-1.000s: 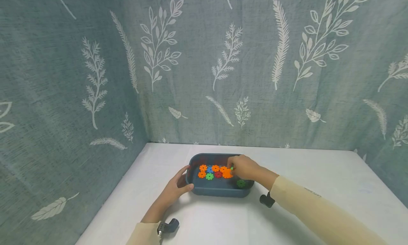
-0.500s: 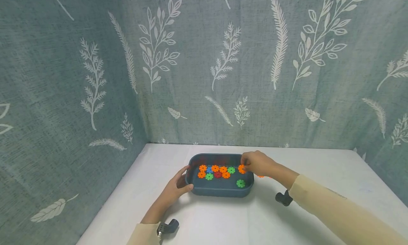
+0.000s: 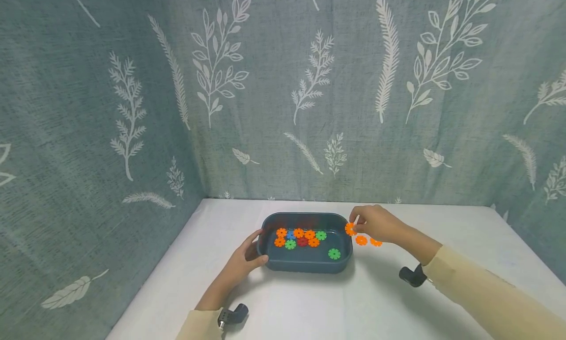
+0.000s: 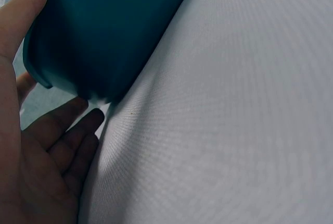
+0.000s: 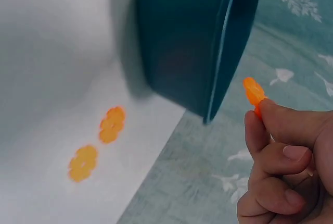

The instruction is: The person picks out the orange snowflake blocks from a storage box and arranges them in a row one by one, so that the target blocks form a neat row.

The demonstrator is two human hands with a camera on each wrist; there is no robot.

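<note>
A dark blue-green plastic tub (image 3: 305, 267) stands on the table. My left hand (image 3: 240, 261) holds its left end, thumb at the front corner and a finger along the far side; in the left wrist view, other fingers lie outside the tub (image 4: 109, 31). Between thumb and index finger, my right hand (image 3: 380, 224) pinches an orange notched disc (image 3: 350, 229) at the tub's right rim. The right wrist view shows this orange disc (image 5: 254, 91) edge-on above rim height. Several discs lie inside, among them a blue one (image 3: 290, 235), a red one (image 3: 302, 241) and a green one (image 3: 334, 254).
On the white table (image 3: 300, 305), right of the tub, lie two more orange discs, one nearer (image 3: 361, 240) and one partly under the right hand (image 3: 376, 242). Grey-green patterned curtain (image 3: 274, 94) hangs behind and to the left.
My right hand has moved from inside the tub rightward and up to its right rim, with an orange disc. A green disc it earlier covered now shows in the row. The left hand has stayed.
</note>
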